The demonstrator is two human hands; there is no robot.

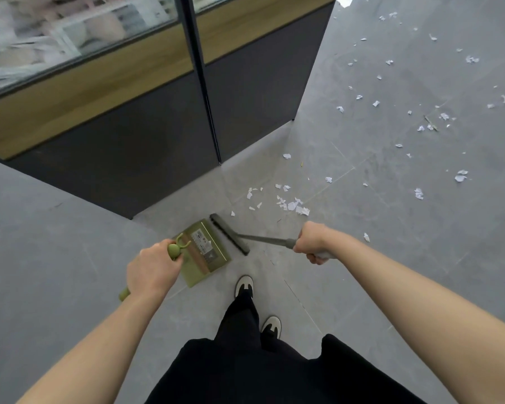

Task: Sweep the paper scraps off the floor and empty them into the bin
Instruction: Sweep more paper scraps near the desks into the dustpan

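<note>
Head view, listed from largest to smallest. Grey tiled floor (pixel 391 258): fills most of the frame, with thin grout lines. Dark grey partition panel with a wooden band and glass above (pixel 129 135): stands at upper left, two sections meeting at a black post, its corner foot on the floor. Person: black trousers and two white-and-black shoes (pixel 244 285) at bottom centre, both bare forearms reaching forward. Olive-green plastic dustpan with a printed label (pixel 207 252): sits low at the floor just ahead of the forward shoe, its long green handle running back toward the person. Left hand (pixel 153 268): fingers curled round the dustpan handle just below its rounded green hook end. Grey long-handled broom with a flat dark head (pixel 229 234): the head lies just beside the dustpan's far edge, the metal shaft slanting off to the right. Right hand (pixel 314 242): wrapped in a fist round the broom shaft. White torn paper scraps (pixel 293 205): one loose cluster lies on the floor just beyond the broom head, near the partition corner; many more are scattered well apart across the floor at upper right. Whether any scraps lie in the dustpan cannot be told.
</note>
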